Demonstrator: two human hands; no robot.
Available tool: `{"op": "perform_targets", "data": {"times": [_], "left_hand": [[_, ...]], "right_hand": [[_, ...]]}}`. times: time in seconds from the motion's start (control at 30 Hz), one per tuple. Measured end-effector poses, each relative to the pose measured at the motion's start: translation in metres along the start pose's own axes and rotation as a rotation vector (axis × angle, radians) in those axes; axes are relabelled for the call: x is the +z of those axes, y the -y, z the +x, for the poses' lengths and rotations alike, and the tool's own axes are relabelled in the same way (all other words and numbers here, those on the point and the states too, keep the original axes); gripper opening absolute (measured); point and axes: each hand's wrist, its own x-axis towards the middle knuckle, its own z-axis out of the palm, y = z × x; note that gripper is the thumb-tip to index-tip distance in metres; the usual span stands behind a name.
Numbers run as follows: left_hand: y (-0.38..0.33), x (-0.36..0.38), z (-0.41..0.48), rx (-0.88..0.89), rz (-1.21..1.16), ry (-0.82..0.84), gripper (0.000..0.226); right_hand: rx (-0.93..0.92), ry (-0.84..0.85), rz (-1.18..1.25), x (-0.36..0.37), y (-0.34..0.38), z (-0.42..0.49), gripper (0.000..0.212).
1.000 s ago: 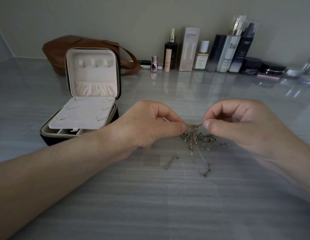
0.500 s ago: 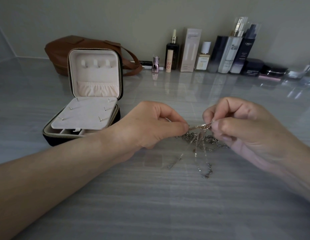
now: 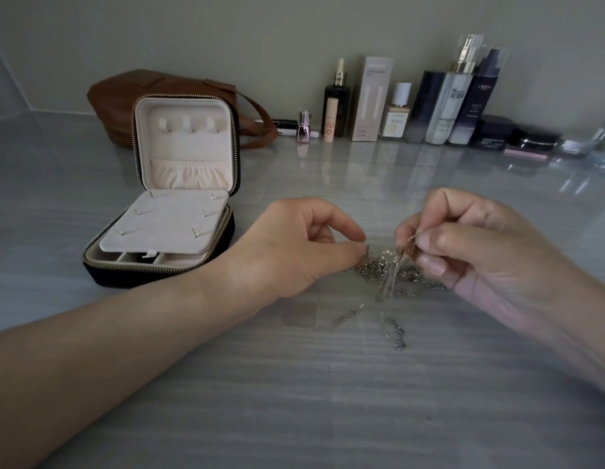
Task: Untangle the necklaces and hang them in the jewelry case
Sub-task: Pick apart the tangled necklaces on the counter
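A tangle of thin silver necklaces (image 3: 384, 270) lies on the grey table between my hands, with loose ends trailing toward me. My left hand (image 3: 294, 247) pinches a bit of chain between thumb and forefinger at the tangle's left edge. My right hand (image 3: 470, 245) pinches another strand and holds it lifted, so blurred chain hangs from its fingertips. The open jewelry case (image 3: 179, 211) stands to the left, its lid upright with three hooks and a gathered pocket, a padded insert with small pins lying over its compartments.
A brown leather bag (image 3: 125, 96) sits behind the case. A row of cosmetic bottles, a tall box and jars (image 3: 429, 110) lines the back wall to the right. The grey striped tabletop (image 3: 294, 401) stretches toward me.
My hands have drawn apart: the left now pinches chain lower at the tangle's left edge, while the right has lifted its strand up and to the right.
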Motion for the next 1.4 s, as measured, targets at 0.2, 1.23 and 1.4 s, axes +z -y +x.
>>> {"op": "perform_targets", "data": {"times": [0.2, 1.23, 1.4], "left_hand": [[-0.002, 0.001, -0.007, 0.118, 0.247, -0.054, 0.005], [-0.002, 0.011, -0.003, 0.284, 0.376, -0.117, 0.009], [0.001, 0.009, 0.0, 0.206, 0.374, -0.097, 0.004]], "right_hand": [[-0.061, -0.007, -0.171, 0.0, -0.002, 0.0, 0.015], [0.047, -0.004, -0.193, -0.001, 0.006, 0.004, 0.016], [0.091, -0.051, -0.01, -0.004, 0.011, 0.005, 0.028]]}}
